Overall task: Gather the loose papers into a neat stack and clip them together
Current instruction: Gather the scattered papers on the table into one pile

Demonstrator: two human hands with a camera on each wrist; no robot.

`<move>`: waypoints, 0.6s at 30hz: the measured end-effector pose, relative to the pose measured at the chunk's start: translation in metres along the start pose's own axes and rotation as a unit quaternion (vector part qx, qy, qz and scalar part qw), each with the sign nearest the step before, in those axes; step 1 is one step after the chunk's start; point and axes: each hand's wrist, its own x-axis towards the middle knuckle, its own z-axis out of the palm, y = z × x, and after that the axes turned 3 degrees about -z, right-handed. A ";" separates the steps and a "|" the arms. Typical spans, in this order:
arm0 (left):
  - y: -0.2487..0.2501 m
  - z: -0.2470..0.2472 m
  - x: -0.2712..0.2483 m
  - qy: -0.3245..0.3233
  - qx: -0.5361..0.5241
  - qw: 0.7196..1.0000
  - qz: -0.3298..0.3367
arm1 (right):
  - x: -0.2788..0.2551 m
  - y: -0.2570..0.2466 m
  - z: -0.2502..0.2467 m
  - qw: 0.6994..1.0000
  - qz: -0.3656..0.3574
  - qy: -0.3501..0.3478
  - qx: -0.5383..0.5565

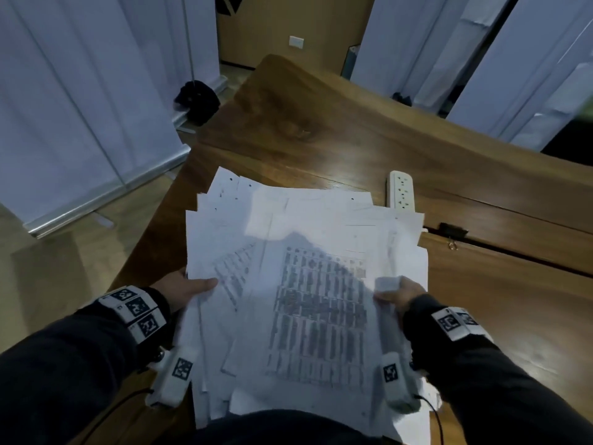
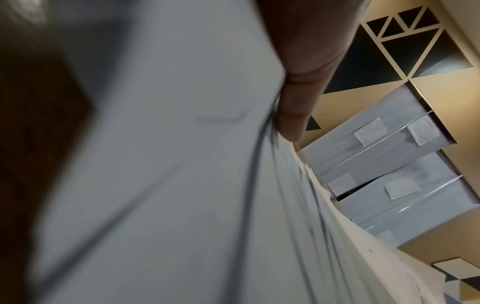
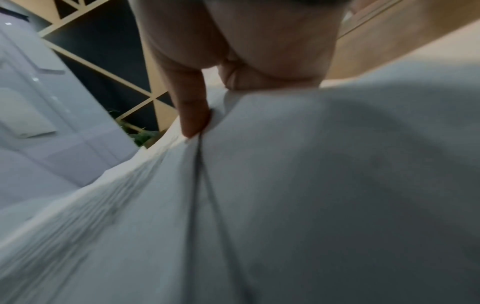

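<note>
A loose, fanned pile of white printed papers (image 1: 305, 284) is held up over the near end of the wooden table (image 1: 321, 123). My left hand (image 1: 189, 289) grips the pile's left edge, thumb on top. My right hand (image 1: 398, 292) grips the right edge, thumb on top. In the left wrist view the thumb presses the papers (image 2: 182, 164) from above. The right wrist view shows the thumb pinching the sheets (image 3: 285, 205). A black binder clip (image 1: 453, 230) lies on the table to the right of the pile.
A white power strip (image 1: 401, 189) lies on the table just beyond the papers. White roll-up banners (image 1: 80, 107) stand on the floor to the left and behind the table. A dark object (image 1: 197, 99) sits on the floor by the table's far left corner.
</note>
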 end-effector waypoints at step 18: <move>-0.013 0.000 -0.005 0.009 -0.068 0.998 0.014 | -0.019 0.027 -0.014 0.975 0.097 0.148 -0.133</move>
